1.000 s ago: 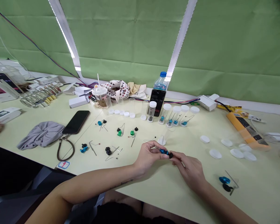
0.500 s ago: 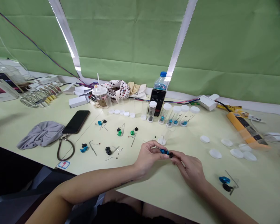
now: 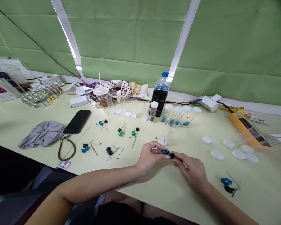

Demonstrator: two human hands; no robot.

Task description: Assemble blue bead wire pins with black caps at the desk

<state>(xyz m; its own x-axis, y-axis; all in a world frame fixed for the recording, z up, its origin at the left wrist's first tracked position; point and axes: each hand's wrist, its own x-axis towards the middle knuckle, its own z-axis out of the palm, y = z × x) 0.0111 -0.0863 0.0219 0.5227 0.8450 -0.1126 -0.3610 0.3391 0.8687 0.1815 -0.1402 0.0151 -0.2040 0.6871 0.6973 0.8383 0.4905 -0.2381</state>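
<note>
My left hand (image 3: 151,156) pinches a small shiny blue metal part (image 3: 164,152) between thumb and fingers. Against its right end sits a black round piece (image 3: 171,155), gripped by the fingertips of my right hand (image 3: 189,167). The two pieces touch; whether they are joined I cannot tell. A thin wire runs out near my left fingers. Just behind the hands is a clear tube with a white cap (image 3: 163,142) on the table. Off to the right lie another blue part (image 3: 226,181), a black disc (image 3: 229,189) and an L-shaped hex key (image 3: 234,180).
Sets of blue, green (image 3: 120,133) and black parts (image 3: 109,151) with wires lie left of my hands. Capped tubes (image 3: 169,114) stand behind, near an upright phone (image 3: 158,101). Several white caps (image 3: 217,155) lie right. A dark phone (image 3: 77,122) and grey cloth (image 3: 43,134) are left.
The view has shifted slightly, so the table's things appear a little further right. Both hands keep their hold, with almost no movement of the parts.
</note>
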